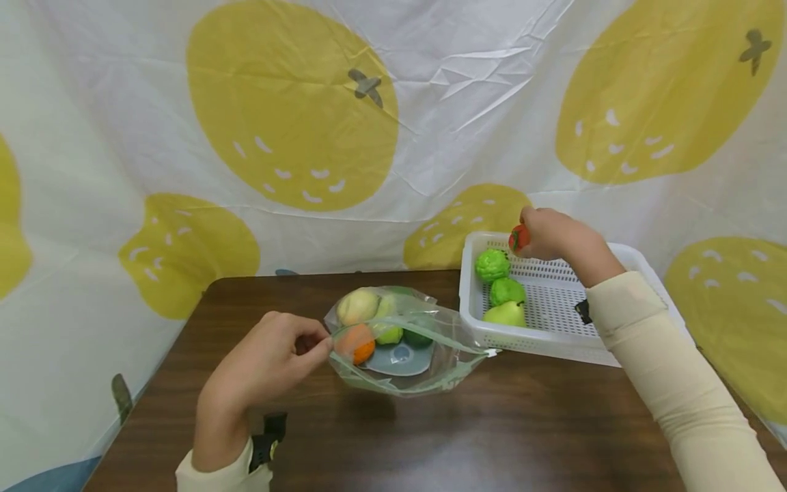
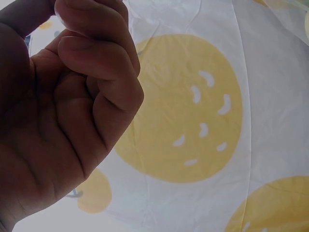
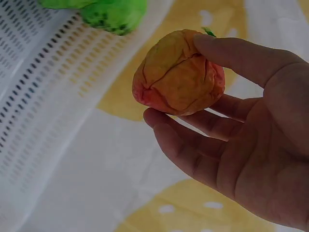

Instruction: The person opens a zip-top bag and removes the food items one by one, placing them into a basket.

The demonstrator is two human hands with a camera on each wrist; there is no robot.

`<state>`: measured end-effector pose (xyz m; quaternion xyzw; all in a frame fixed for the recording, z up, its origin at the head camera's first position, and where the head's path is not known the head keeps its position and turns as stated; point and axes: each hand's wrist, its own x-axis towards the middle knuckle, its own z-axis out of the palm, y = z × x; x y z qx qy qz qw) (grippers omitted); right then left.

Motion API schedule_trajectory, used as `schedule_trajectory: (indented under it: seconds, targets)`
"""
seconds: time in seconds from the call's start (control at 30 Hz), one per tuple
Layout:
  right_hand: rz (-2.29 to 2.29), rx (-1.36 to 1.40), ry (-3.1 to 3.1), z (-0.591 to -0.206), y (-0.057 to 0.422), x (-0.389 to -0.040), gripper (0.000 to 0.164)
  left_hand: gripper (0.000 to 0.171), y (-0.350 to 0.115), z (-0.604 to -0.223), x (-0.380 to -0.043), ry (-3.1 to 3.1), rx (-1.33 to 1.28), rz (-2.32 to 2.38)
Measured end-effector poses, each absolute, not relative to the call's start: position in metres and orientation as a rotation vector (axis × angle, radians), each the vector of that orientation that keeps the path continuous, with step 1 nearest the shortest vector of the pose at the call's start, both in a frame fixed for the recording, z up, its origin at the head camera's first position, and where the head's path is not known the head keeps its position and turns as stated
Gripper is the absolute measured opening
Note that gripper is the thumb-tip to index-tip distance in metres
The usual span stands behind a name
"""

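Observation:
My left hand (image 1: 270,365) pinches the left edge of a clear zip bag (image 1: 455,335) between thumb and fingers, its mouth gaping. Inside the bag lie an orange fruit (image 1: 361,345), a pale yellow fruit (image 1: 358,306), a light green fruit (image 1: 389,331) and a dark green one (image 1: 418,335), with a flat blue-grey shape (image 1: 399,362) beneath. Over the back of a white basket (image 1: 556,342), my right hand (image 1: 553,236) holds a wrinkled red-orange fruit (image 3: 178,72) with a green stem. The left wrist view shows curled fingers (image 2: 106,63); the bag's pinched edge is hidden there.
In the basket's left end sit two bumpy green fruits (image 1: 493,265) and a green pear (image 1: 505,314). Bag and basket stand on a dark wooden table (image 1: 492,437). Behind it hangs a white cloth (image 1: 455,137) printed with yellow fruit.

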<state>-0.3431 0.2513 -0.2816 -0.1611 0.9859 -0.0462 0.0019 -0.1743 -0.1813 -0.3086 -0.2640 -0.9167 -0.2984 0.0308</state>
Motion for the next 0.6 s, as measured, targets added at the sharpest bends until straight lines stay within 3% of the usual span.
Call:
schedule_trajectory:
  seconds: [0.43, 0.6]
  targets:
    - [-0.033, -0.318, 2.915, -0.320, 0.259, -0.373, 0.013, 0.018, -0.182, -0.308, -0.174, -2.832, -0.808, -0.917]
    - [-0.023, -0.263, 2.890, -0.331, 0.258, -0.376, 0.033, 0.018, -0.183, -0.309, -0.174, -2.826, -0.812, -0.906]
